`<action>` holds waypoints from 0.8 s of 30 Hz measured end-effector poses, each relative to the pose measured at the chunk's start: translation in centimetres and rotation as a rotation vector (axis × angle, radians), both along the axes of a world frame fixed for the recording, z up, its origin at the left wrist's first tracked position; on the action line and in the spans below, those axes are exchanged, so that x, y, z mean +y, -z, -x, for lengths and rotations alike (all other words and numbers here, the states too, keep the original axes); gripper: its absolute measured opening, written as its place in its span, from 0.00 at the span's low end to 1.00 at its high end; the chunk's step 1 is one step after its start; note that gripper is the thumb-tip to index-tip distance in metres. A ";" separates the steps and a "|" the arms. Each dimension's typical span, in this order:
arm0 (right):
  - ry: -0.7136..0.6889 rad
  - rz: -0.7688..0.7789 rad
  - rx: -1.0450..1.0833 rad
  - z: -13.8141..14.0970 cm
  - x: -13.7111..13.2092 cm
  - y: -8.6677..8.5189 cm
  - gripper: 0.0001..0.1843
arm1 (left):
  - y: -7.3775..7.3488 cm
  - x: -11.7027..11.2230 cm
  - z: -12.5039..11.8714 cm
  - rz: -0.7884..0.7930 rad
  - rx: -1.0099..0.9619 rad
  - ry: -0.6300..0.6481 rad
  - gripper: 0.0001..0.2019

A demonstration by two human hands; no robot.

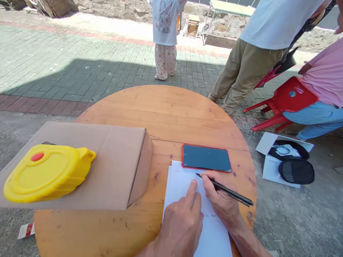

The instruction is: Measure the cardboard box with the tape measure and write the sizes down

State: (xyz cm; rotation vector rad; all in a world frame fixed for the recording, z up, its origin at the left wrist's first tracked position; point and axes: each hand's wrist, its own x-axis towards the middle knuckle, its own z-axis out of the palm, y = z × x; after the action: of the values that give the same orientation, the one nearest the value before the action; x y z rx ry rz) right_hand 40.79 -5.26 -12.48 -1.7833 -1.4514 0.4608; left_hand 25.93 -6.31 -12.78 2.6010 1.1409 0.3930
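My right hand [221, 200] grips a black pen [227, 191], its tip resting near the top of a white sheet of paper [214, 235]. My left hand [180, 223] lies on the paper with the index finger stretched out and the other fingers curled under. A phone in a red case [206, 157] lies face up just beyond the paper on the round wooden table [166, 114].
A closed cardboard box [118, 164] sits on the table's left, with a yellow lidded container [46, 171] on top. Three people stand or sit beyond the table, near red plastic chairs [284, 103]. An open white box [288, 162] lies on the ground at right.
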 end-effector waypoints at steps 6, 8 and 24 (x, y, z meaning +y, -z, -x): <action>0.022 -0.017 -0.018 -0.1 -0.2 0.0 0.08 | -0.2 0.2 0.2 0.008 -0.005 0.021 0.19; 0.036 -0.024 -0.008 -0.2 -0.3 0.1 0.09 | -0.2 0.2 0.2 0.003 -0.007 0.021 0.19; 0.059 -0.012 -0.011 -0.1 -0.1 -0.1 0.09 | -0.5 0.2 0.2 0.036 0.018 0.022 0.20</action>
State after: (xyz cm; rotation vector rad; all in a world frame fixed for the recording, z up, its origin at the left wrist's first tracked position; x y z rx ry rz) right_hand 40.86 -5.38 -12.35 -1.8172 -1.4017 0.4119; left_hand 25.69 -6.15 -12.30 2.5890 1.1131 0.3426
